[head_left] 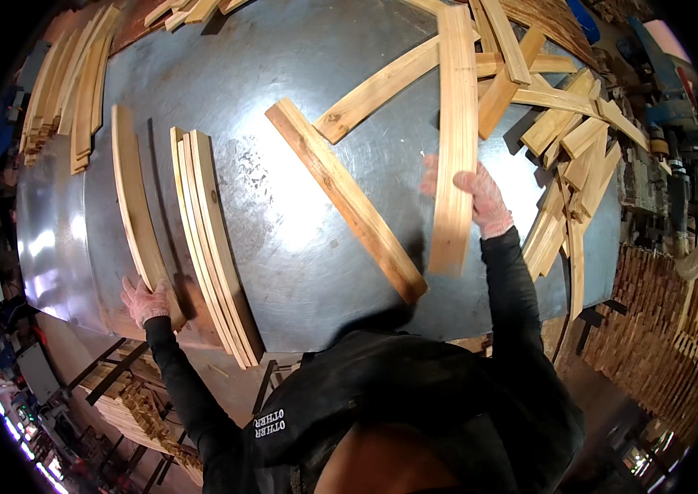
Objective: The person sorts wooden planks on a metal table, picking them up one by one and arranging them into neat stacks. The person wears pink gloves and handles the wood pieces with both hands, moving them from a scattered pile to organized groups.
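Observation:
My right hand (487,200), in a pinkish-white glove, is closed around a wide light wooden plank (454,107). Its thumb lies on the plank's face and its fingers reach round behind it. The plank points away from me, its near end above the metal table. My left hand (145,303), gloved alike, grips the near end of another wooden plank (137,198) at the table's left side. Beside that plank, a few narrow boards (211,239) lie close together, their near ends past the table's edge. A single board (349,202) rests slantwise between my hands.
The grey metal table (283,288) carries a jumble of boards (559,99) at the far right and right edge. Stacked strips (90,86) lie at the far left. Beyond the right edge stands a large wood stack (653,329); more timber (131,412) sits on a rack at lower left.

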A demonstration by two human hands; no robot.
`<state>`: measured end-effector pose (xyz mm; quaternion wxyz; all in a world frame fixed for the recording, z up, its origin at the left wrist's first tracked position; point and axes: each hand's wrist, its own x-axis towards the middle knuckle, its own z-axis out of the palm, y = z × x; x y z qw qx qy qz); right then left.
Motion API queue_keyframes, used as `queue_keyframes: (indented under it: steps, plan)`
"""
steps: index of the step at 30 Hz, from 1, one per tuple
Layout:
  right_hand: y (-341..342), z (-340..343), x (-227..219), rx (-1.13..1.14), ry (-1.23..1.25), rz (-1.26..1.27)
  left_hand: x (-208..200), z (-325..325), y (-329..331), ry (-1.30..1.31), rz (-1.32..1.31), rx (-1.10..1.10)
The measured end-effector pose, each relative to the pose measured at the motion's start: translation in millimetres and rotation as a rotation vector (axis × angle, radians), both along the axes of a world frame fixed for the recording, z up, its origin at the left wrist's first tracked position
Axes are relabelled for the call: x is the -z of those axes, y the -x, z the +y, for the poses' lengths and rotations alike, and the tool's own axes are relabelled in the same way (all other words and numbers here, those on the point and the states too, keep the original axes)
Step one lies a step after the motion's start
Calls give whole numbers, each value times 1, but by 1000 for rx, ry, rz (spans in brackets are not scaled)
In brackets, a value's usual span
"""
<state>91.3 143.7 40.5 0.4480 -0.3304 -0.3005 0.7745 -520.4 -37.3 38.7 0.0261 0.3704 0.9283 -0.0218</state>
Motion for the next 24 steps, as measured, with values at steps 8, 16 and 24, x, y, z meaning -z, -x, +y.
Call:
queue_keyframes:
  steps: [8, 16, 24]
  plan:
    - [170, 7, -37, -301, 161, 353, 23, -2, -6, -79, -247, -142]
    - [418, -26, -16, -302, -1086, -771, 6, -20, 41, 95, -173, -131]
    - [535, -42, 16, -1100, -886, -996, 51, -37, 71, -34, -335, 158]
